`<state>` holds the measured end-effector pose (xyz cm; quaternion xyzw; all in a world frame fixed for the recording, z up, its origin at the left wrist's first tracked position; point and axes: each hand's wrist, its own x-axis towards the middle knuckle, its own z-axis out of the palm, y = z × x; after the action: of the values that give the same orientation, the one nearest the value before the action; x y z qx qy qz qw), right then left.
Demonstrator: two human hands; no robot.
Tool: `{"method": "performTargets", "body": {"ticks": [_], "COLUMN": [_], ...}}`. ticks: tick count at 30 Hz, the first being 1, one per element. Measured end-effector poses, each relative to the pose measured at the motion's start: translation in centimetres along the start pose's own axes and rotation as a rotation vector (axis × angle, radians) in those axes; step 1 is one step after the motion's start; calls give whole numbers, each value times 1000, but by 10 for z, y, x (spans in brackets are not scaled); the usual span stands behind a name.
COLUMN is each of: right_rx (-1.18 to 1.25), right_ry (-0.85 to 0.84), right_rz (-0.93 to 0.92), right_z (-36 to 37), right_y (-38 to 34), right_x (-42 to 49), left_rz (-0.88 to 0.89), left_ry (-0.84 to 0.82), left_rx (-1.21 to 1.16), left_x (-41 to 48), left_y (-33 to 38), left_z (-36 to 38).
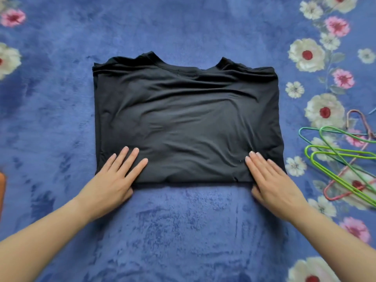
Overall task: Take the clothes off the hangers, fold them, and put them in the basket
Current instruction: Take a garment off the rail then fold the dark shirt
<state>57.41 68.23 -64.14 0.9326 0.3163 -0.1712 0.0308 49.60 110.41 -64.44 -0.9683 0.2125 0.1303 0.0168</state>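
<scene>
A black T-shirt (187,119) lies folded into a rectangle on the blue blanket, its collar pointing away from me. My left hand (114,176) lies flat on the shirt's near left corner with its fingers straight and spread. On the near right corner my right hand (272,180) presses flat, fingers straight and close together. Both thumbs sit at the shirt's near edge. No basket is in view.
Several wire hangers (341,157), green and pink, lie in a loose pile at the right edge. The blue floral blanket (183,231) covers the whole surface. A brown object (2,192) shows at the left edge.
</scene>
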Motion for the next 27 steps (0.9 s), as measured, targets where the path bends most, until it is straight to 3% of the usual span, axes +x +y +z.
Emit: {"method": "performTargets", "body": {"ticks": [3, 7, 11, 15, 17, 19, 21, 22, 24, 26, 27], "right_rx": [6, 127, 49, -12, -67, -1, 215, 310, 454, 442, 412], "right_ry": [106, 100, 116, -183, -330, -520, -613, -532, -218, 58, 99], "right_rz": [100, 262, 52, -138, -181, -105, 25, 59, 141, 148, 137], "right_z": [-13, -35, -42, -27, -22, -24, -27, -31, -32, -22, -16], "right_y": [3, 0, -14, -51, -68, -82, -86, -90, -99, -114, -124], "right_x": [18, 8, -37, -102, -122, -125, -114, -105, -83, -55, -42], "left_rz": [-31, -164, -119, 25, 35, 24, 8, -4, -55, -118, -163], "left_ry": [103, 12, 64, -21, -148, -301, -265, -203, -54, 85, 112], "left_rx": [145, 124, 50, 50, 33, 11, -55, -106, -198, -242, -246], "left_x": [12, 14, -30, -110, -142, -154, -143, -131, -99, -62, -45], "left_y": [-2, -7, 5, 42, 62, 77, 81, 82, 85, 97, 106], "left_z": [-14, -37, -51, -24, -6, -2, -11, -14, -19, -18, -15]}}
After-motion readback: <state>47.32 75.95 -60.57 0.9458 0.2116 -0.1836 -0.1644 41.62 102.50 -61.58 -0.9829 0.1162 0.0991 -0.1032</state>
